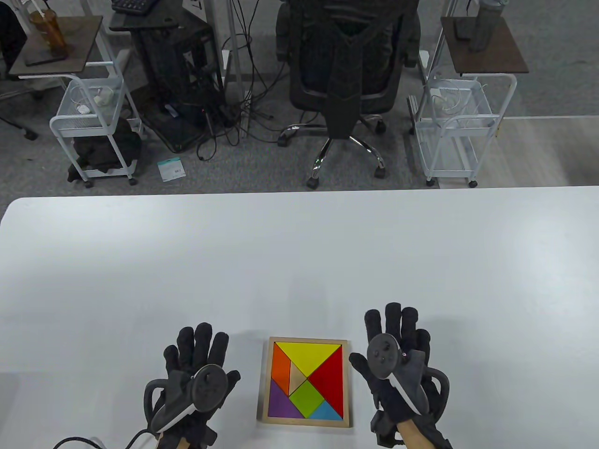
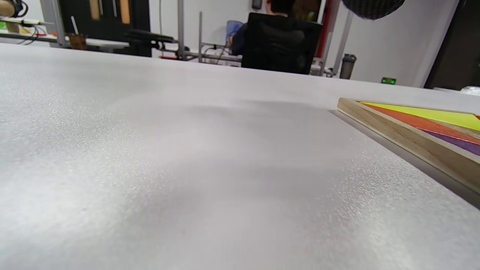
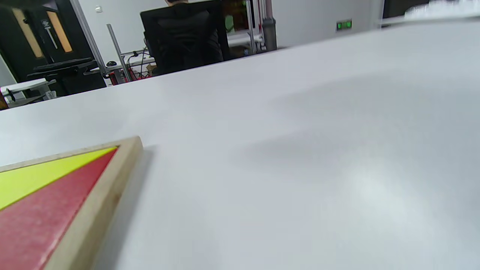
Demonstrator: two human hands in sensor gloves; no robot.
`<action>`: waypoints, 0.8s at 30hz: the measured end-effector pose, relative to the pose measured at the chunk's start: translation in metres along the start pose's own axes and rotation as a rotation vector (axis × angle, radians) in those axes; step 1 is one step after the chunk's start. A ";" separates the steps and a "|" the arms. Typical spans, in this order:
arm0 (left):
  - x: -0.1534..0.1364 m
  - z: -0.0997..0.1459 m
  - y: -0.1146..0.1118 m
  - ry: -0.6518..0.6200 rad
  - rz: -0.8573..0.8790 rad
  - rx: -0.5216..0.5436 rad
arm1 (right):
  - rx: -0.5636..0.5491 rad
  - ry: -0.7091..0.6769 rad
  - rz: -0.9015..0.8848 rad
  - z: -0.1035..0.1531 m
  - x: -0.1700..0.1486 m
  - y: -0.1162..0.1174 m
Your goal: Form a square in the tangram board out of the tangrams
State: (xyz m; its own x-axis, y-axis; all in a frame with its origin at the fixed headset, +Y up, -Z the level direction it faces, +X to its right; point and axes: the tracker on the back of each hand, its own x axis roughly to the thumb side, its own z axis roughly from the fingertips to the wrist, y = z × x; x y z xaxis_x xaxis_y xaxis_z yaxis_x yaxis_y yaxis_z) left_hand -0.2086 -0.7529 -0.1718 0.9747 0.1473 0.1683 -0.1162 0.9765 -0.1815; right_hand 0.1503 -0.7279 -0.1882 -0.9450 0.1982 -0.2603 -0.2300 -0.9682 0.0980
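Tangram board [image 1: 305,422], wooden frame, lies flat on the white counter [image 1: 299,262] close to its near edge, between the two hands. All seven pieces sit inside the frame and fill it as a square.

Piece layout, relative to the board's frame:
- yellow triangle [image 1: 307,354] along the far edge
- red triangle [image 1: 330,380] along the right edge
- orange piece [image 1: 281,367] against the left edge, far half
- purple triangle [image 1: 282,401] at the near-left corner
- green square [image 1: 306,397] at centre, set as a diamond
- blue triangle [image 1: 325,411] on the near edge, right half
- plain wood triangle [image 1: 295,378] between orange and green

Left hand [image 1: 199,374]: palm down just left of the board, apart from the frame. Fingers [image 1: 203,343] straight and spread, holding nothing. Tracker on the back of the hand.

Right hand [image 1: 398,360]: palm down just right of the board, thumb nearest the frame, not clearly touching it. Fingers [image 1: 394,322] extended, slightly spread, holding nothing.

Left wrist view: low across the counter; the board's left frame edge [image 2: 412,140] at right, with slivers of yellow, orange and purple showing.

Right wrist view: the board's far-right corner [image 3: 125,159] at lower left, yellow and red inside it.

Beyond the counter, past the board: black office chair [image 1: 348,70], two white wire carts [image 1: 96,126] on a grey carpet.
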 end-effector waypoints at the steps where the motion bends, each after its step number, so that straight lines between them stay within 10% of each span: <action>1: -0.001 0.001 0.001 0.004 0.006 0.005 | 0.022 -0.002 -0.028 -0.001 -0.005 0.004; 24: 0.000 0.005 0.008 -0.015 -0.008 0.058 | 0.112 -0.062 -0.042 -0.005 -0.014 0.024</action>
State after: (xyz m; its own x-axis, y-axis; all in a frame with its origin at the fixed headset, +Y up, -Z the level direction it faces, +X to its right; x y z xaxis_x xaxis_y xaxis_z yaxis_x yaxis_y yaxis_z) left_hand -0.2105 -0.7443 -0.1685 0.9726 0.1414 0.1844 -0.1197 0.9850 -0.1239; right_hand 0.1593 -0.7547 -0.1866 -0.9457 0.2510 -0.2065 -0.2914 -0.9363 0.1961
